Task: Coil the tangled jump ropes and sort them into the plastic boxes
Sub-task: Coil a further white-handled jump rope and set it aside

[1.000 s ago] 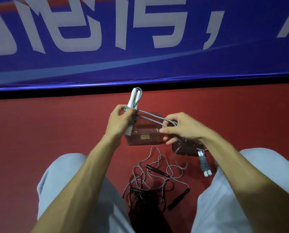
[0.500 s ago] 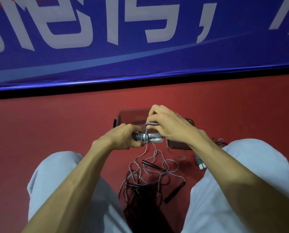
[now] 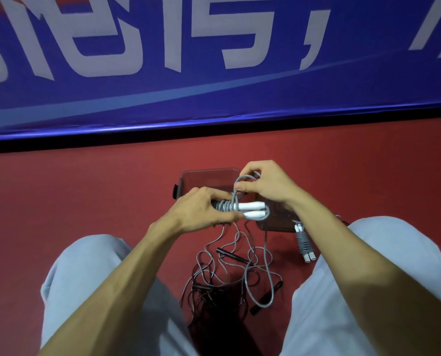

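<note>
My left hand (image 3: 201, 209) grips a grey jump rope (image 3: 250, 210) whose two white handles lie side by side, pointing right, with cord wound around them. My right hand (image 3: 263, 185) pinches a loop of that grey cord just above the handles. Behind the hands two clear plastic boxes rest on the red floor, one (image 3: 204, 179) at the left and one (image 3: 278, 222) at the right, partly hidden. A coiled grey rope with white handles (image 3: 304, 244) lies beside the right box. Tangled grey and black ropes (image 3: 227, 278) lie between my knees.
A blue banner (image 3: 214, 73) with large white characters runs along the far edge of the red floor (image 3: 86, 188). My knees in light grey trousers (image 3: 91, 278) flank the rope pile. Black handles (image 3: 265, 299) lie among the tangle.
The bundle was turned from upright to lying sideways with its handles pointing right. My right hand lifted a cord loop over it. The view tilted down a little.
</note>
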### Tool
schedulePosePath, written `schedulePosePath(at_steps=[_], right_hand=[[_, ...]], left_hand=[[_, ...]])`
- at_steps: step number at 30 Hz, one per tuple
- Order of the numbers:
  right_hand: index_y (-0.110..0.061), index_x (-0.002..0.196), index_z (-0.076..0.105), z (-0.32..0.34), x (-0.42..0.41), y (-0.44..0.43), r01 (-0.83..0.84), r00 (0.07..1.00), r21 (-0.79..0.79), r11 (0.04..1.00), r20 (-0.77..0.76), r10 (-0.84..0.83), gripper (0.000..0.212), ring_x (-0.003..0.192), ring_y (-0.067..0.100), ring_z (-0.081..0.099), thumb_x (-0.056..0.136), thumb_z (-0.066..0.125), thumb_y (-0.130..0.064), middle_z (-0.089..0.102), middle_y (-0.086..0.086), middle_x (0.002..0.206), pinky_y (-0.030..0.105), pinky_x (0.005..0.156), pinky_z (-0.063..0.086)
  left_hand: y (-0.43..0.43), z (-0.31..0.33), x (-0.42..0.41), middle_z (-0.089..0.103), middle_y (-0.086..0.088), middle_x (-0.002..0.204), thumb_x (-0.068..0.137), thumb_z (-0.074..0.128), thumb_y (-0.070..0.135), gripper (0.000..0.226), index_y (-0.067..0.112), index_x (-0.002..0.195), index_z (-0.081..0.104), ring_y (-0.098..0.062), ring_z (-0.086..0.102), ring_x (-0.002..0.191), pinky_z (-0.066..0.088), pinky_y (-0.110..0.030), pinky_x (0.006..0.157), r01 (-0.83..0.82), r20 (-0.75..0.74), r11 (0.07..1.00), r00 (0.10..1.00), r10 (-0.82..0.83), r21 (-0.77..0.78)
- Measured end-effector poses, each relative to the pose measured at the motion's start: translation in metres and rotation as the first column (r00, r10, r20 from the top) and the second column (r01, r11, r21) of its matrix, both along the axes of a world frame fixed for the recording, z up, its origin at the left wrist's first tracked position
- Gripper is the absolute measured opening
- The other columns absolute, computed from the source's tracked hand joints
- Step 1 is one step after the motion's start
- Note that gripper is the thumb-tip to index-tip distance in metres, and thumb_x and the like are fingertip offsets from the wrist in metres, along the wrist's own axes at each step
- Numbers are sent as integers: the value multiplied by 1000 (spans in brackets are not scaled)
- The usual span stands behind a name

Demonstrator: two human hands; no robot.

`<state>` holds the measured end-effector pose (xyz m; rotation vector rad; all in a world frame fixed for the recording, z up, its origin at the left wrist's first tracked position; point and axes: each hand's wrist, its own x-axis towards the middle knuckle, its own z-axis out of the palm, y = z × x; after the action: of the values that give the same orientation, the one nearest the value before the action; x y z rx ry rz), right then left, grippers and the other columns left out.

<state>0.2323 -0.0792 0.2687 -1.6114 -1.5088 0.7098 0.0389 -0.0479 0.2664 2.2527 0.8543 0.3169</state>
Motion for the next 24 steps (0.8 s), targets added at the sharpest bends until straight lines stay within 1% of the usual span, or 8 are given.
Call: schedulePosePath(at_steps=[3,5,7,9,13,16,20,24], right_hand=[[-10,76,69,-1,3,0,28,968,-82,996,-248,-47,9,60,12,55,80,77,-14,63,3,65,24,56,44],[1,86,66,0,1,-1,10,948,-94,996,-314,-39,13,50,13,46,87,69,-11,54,5,60,19,42,36],[4,93,64,1,-1,-1,-32,919,-117,993,-394,-17,32,48,11,39,84,72,-26,44,8,65,18,36,29],[2,93,65,4,-3,-3,-80,899,-176,981,-438,-6,44,52,12,42,79,72,-39,45,8,69,17,35,30],[-13,63,60,5,-8,-6,-143,936,-285,948,-350,36,47,62,22,53,78,64,-57,66,13,80,19,37,38],[-16,49,58,5,-13,-9,-175,954,-307,935,-287,84,55,66,22,62,76,58,-64,71,13,85,22,38,41],[4,78,69,6,-16,-12,-214,965,-282,935,-213,156,52,57,11,62,89,61,-46,66,-2,62,23,40,46],[0,93,68,8,-17,-16,-288,955,-278,917,-148,255,29,50,5,59,96,58,-27,68,-7,67,20,38,42]], left_hand=[[2,9,-4,68,-6,71,74,70,39,14,33,85,74,-14,56,60,49,-34,57,-40,215,983,973,78,-177],[2,16,-7,66,-3,69,83,65,18,10,22,83,74,-11,56,60,46,-23,56,-55,355,956,921,160,-290],[3,21,-8,65,5,66,90,57,3,19,15,82,70,-5,55,56,43,-14,52,-111,434,936,864,257,-333],[4,23,-9,62,7,64,92,52,4,21,13,82,68,-5,53,54,39,-13,46,-173,470,908,809,352,-382],[10,22,-7,69,3,86,91,50,11,34,27,113,71,-15,59,64,47,-24,50,-151,543,827,688,482,-542],[10,24,-5,66,2,76,93,50,19,27,24,110,71,-15,56,58,47,-26,49,-161,539,770,627,563,-617],[14,25,-6,63,-4,64,93,54,26,18,12,89,65,-18,53,49,47,-27,47,-239,472,637,495,729,-733],[28,16,-14,61,-11,74,93,60,26,16,11,90,64,-20,54,52,49,-29,48,-309,454,575,383,804,-757]])
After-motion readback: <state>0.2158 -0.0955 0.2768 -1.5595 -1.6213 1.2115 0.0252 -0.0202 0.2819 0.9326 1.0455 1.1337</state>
